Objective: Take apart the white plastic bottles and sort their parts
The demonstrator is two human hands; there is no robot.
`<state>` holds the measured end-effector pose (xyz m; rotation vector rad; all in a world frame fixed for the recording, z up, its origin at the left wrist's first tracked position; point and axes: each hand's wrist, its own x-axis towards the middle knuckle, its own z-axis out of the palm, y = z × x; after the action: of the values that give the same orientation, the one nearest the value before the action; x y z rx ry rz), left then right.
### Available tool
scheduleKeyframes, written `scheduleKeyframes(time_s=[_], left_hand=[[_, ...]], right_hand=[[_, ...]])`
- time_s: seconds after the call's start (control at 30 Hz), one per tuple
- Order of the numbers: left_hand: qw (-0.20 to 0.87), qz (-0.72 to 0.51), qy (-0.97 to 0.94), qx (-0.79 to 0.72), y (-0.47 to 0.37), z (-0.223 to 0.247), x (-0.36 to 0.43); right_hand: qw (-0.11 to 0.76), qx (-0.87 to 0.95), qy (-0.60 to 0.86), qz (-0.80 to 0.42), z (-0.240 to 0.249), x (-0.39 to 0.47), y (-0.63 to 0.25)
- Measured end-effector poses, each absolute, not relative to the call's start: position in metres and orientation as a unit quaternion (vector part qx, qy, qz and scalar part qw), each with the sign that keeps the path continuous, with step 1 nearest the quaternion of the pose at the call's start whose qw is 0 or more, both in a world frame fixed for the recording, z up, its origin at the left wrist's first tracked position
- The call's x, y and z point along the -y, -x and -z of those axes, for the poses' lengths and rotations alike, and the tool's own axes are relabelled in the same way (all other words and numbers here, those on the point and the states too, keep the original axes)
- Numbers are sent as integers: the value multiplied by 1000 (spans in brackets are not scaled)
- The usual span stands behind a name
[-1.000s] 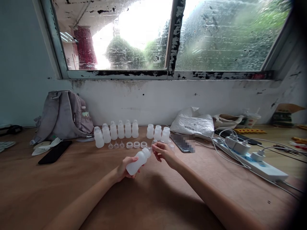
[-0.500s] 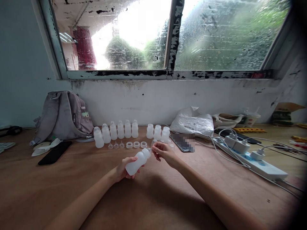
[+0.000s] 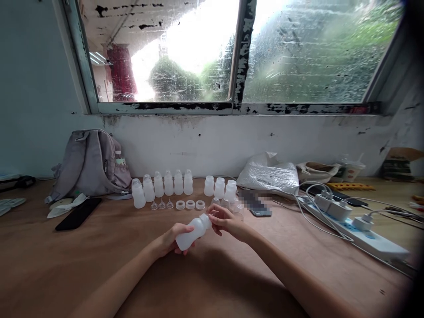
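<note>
Wall and window: pale, stained wall (image 3: 165,143) behind; above it, a window (image 3: 298,66) with peeling paint on its frame.
Tabletop: brown wooden surface (image 3: 165,291); grey backpack (image 3: 92,163) and dark phone (image 3: 77,215) to the left; silvery bag (image 3: 268,174) and white power strip (image 3: 384,245) to the right.
Bottle in hand: frosted white bottle (image 3: 188,234), above the near part of the table, tilted with its neck toward the right hand (image 3: 230,221).
Left hand: the left hand (image 3: 169,240) is wrapped round the bottle's body, thumb on top.
Right hand: bent fingers at the bottle's mouth; whether they grip some small clear part there, I cannot tell.
Bottle rows: six bottles with clear tops (image 3: 168,184) stand upright; three open-topped bottles (image 3: 219,190) stand to their right, well apart from them.
Small parts: three clear teats (image 3: 162,204) beside three white rings (image 3: 190,205), in front of the bottles; clear caps (image 3: 239,212) partly hidden by the right hand.
Work at the neck: fingers seem to be fitting or adjusting something at the mouth; continuing seems to call for a steady left grip and light, well-centred fingertip pressure.
</note>
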<state>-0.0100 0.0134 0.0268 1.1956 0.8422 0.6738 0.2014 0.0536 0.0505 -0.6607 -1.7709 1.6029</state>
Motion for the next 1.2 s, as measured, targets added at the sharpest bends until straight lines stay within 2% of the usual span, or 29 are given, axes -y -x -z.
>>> scheduleKeyframes(time_s=[0.2, 0.43, 0.63, 0.9, 1.03, 1.2], left_hand=[[764, -251, -473, -361, 21, -26, -20], [756, -254, -490, -351, 21, -23, -20], [758, -254, -483, -356, 21, -23, -21], [759, -256, -488, -348, 21, -25, -20], [760, -312, -453, -347, 22, -23, -24], [695, -485, -420, -325, 20, -15, -34]], right_hand=[[337, 687, 229, -601, -59, -51, -203], [316, 679, 335, -571, -51, -53, -202], [347, 687, 262, -582, -58, -52, -205], [329, 675, 314, -582, -54, -53, -204], [381, 721, 322, -480, -50, -63, -209], [311, 837, 395, -216, -21, -74, -209]])
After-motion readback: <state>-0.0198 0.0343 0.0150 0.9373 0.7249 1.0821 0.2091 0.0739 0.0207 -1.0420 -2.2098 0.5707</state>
